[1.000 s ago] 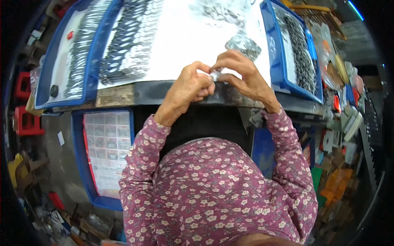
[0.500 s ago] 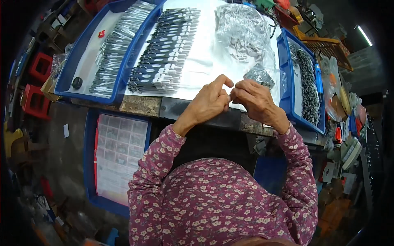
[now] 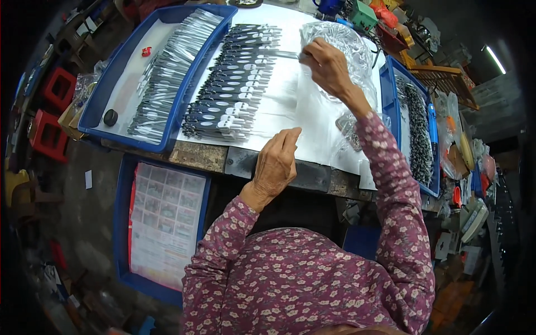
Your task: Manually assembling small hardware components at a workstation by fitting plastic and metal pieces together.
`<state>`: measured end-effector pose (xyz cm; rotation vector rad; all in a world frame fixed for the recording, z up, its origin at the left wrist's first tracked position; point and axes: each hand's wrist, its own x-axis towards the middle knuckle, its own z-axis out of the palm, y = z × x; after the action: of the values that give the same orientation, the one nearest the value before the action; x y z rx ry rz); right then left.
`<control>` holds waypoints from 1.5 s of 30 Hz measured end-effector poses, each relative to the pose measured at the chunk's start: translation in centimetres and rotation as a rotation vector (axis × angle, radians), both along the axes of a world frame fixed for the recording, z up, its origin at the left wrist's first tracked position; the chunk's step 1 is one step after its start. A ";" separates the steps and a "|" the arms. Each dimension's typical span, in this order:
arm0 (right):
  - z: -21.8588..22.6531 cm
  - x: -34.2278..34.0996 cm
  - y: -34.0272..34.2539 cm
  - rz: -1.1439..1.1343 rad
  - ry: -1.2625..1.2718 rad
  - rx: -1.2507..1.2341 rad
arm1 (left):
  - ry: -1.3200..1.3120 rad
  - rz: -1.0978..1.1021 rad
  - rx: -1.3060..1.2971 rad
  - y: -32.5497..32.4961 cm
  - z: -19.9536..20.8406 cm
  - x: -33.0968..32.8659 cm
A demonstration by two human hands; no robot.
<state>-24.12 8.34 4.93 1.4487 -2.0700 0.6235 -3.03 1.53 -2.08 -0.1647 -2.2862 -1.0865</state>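
Observation:
My left hand [image 3: 276, 159] rests at the table's front edge, fingers stretched out over the white sheet, with nothing seen in them; its thumb is mostly hidden. Farther off, my right hand [image 3: 328, 66] is raised by the clear plastic bag [image 3: 360, 47], fingertips pinched. A slim grey stick [image 3: 288, 54] runs from these fingertips toward the row of pieces. That row holds many flat black pieces [image 3: 228, 84] with white ovals and thin silvery ends, laid overlapping on the white sheet [image 3: 282, 92]. A small clear packet [image 3: 350, 134] lies below my right forearm.
At left stands a blue tray [image 3: 173, 125] of slender silvery pieces [image 3: 173, 72], with a black round cap [image 3: 110, 117] and a small red piece [image 3: 146, 51]. Another blue tray [image 3: 391, 100] at right holds dark bristly pieces [image 3: 417, 128]. Below the table is a blue bin [image 3: 125, 223] with printed sheets.
My hands have parted. The right moved up and away to the far end of the row; the left drew back slightly left, its fingers straightened. The view has shifted a little.

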 end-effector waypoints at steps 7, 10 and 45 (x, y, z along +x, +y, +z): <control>-1.9 -3.4 -6.1 -0.095 0.059 0.058 | -0.033 -0.007 -0.060 0.1 -0.8 0.1; -2.5 -3.4 -7.9 -0.108 0.047 0.102 | -0.032 -0.007 -0.046 -0.2 -1.0 0.2; -3.2 -4.4 -6.5 -0.032 0.005 0.001 | -0.047 -0.020 -0.013 -0.1 -0.8 0.2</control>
<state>-28.53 1.83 1.78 1.4136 -2.0855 0.6059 -2.86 1.43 -2.89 -0.1693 -2.3385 -1.0969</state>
